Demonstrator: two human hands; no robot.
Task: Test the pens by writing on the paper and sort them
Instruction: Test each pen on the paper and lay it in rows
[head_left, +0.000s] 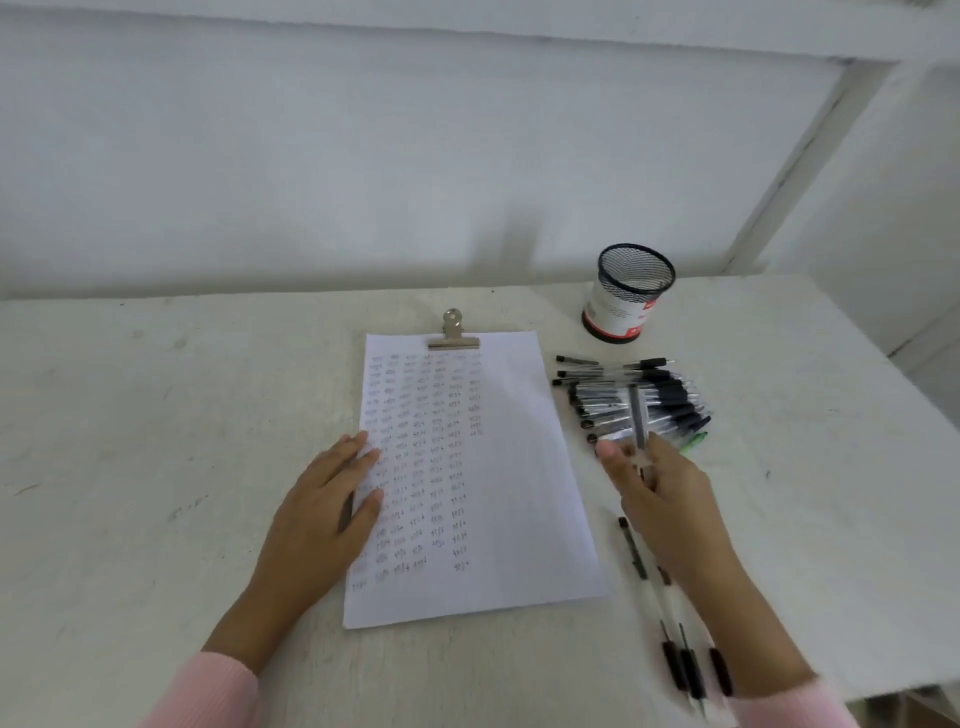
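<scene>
- I judge I'm at the start of a fresh test: my right grip (660, 499) holds one pen (638, 415) by its lower part. The pen stands nearly upright over the near edge of the pen pile (670, 387).
- The held pen is blurred. It reads as a grey barrel, but I cannot tell which end is the tip or whether a cap is on.
- My left grip (327, 499) lies flat with straight fingers on the left edge of the paper (519, 467), pinning it to the table (156, 415).
- The next move calls for bringing the tip over to the sheet and down onto a bare patch. The right side is unmarked, while the left and middle carry columns of small scribbles.
- After the mark, the pen has to go to one side or the other. A few pens (685, 670) lie apart by my right forearm, and a mesh cup (628, 296) stands behind the pile.
- The pile is mostly clear barrels with black ends, lying roughly parallel just right of the paper. One green pen (693, 441) sits at its near edge.
- A metal clip (453, 332) holds the top of the sheet.
</scene>
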